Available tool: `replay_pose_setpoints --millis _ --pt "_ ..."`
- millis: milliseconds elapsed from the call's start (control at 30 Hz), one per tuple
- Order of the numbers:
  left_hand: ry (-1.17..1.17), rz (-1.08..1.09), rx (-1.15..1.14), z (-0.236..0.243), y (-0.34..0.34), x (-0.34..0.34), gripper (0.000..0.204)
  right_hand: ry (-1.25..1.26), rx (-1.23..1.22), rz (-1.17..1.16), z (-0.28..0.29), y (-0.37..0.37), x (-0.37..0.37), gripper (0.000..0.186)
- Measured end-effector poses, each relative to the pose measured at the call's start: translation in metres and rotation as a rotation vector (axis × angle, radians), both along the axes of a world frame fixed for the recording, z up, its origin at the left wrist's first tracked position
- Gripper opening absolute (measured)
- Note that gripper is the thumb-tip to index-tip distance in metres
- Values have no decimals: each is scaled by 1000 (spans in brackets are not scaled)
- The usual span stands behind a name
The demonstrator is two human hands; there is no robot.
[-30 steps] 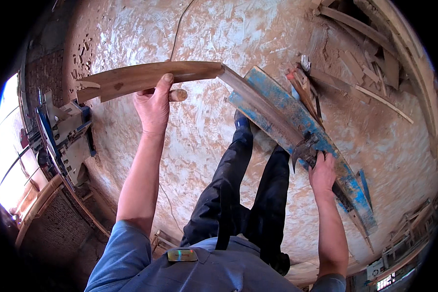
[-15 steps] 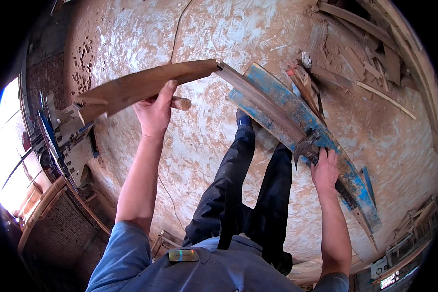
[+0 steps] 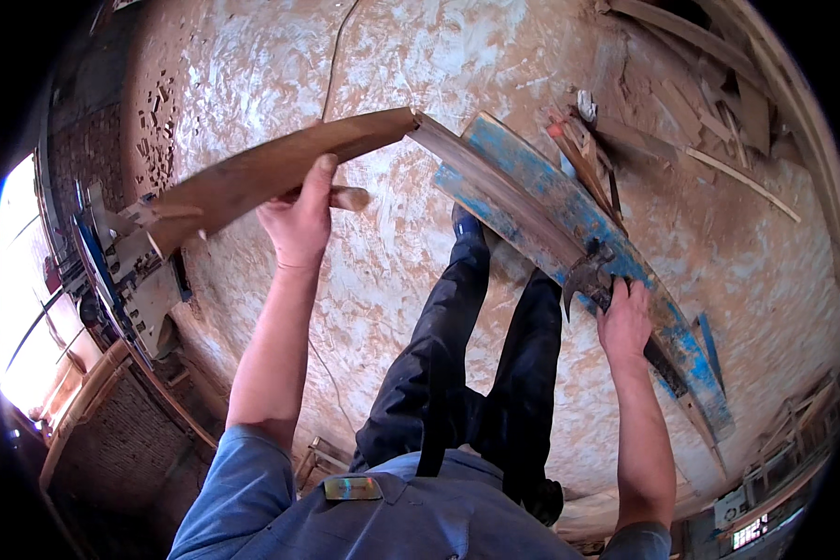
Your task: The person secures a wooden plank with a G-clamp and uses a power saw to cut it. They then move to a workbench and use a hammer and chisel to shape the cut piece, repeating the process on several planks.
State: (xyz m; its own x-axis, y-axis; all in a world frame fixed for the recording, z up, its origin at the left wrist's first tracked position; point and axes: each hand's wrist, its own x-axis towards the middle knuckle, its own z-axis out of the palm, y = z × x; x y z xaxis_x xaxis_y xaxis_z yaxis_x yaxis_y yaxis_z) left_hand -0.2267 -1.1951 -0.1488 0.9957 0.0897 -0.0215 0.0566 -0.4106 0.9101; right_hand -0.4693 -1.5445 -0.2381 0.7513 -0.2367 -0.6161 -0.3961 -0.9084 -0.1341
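A long brown wooden board [image 3: 243, 182] is gripped by my left hand [image 3: 297, 219], with the thumb lying up across its near edge. From under that hand a short wooden peg-like piece [image 3: 349, 198] sticks out; whether it is joined to the board is hidden. The board's far right end meets a second wooden length [image 3: 495, 173] at an angle. That length rests along a worn blue bench [image 3: 523, 168]. Over the bench's near part, my right hand [image 3: 625, 322] is closed around a claw hammer [image 3: 586, 278], whose dark metal head lies by the second length.
Tools with a reddish handle [image 3: 569, 149] lie at the bench's far side. Wood offcuts [image 3: 728, 131] are piled at the far right. Machinery [image 3: 140, 280] stands at the left, near the board's end. A cable [image 3: 334, 61] crosses the dusty floor.
The board's left end has dipped slightly nearer, and its joined corner has shifted a little left. My right hand stays on the hammer.
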Motion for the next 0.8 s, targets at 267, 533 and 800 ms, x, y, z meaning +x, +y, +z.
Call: replay_pose_setpoints --millis 267,533,800 --pt "0 -111 -13 -4 -7 -17 33 -32 5 -6 -1 0 -1 55" --pt "-4 -329 326 6 -11 -14 19 -56 4 17 -3 -2 -4 55" --pt "-102 -181 301 -1 -17 -20 19 -41 18 0 -2 -10 -17 60"
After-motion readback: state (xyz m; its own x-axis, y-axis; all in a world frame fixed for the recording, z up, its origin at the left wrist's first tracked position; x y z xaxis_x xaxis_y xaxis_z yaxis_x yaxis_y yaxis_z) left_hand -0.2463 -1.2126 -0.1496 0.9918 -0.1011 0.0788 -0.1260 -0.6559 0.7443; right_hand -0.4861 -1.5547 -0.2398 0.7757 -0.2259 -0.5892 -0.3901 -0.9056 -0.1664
